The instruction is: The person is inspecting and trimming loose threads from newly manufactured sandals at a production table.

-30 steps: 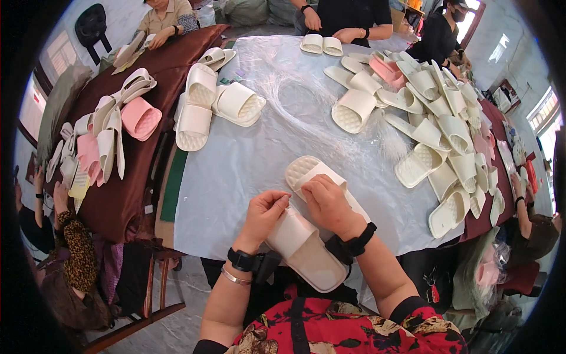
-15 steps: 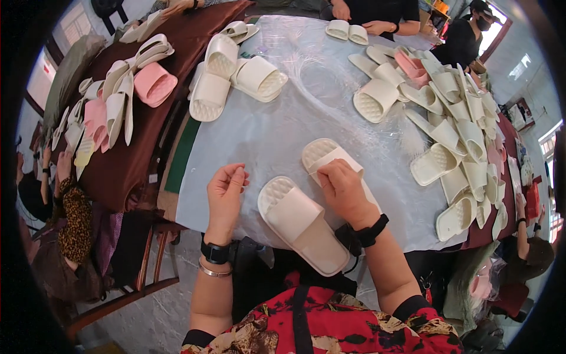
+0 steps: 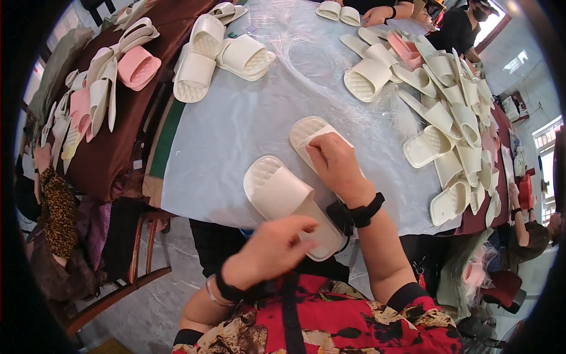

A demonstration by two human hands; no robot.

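Note:
Two cream slippers lie side by side at the near edge of the pale, plastic-covered table (image 3: 236,130). My right hand (image 3: 336,165) lies on the far cream slipper (image 3: 306,131), fingers curled over its strap. The near cream slipper (image 3: 277,192) lies sole down, its heel hanging past the table edge. My left hand (image 3: 271,248) hovers low by that heel, fingers loosely apart with the tips at the heel's rim, holding nothing. Both wrists wear dark bands.
A long heap of cream slippers (image 3: 454,112) with a few pink ones runs down the right side. More cream slippers (image 3: 194,65) and a pink slipper (image 3: 137,66) lie upper left by brown cloth. Another person's hand (image 3: 377,15) works at the far edge. A wooden chair (image 3: 135,259) stands lower left.
My left hand has left the table beside the near slipper and drawn back toward my body, ending at the slipper's heel. My right hand stays on the far slipper.

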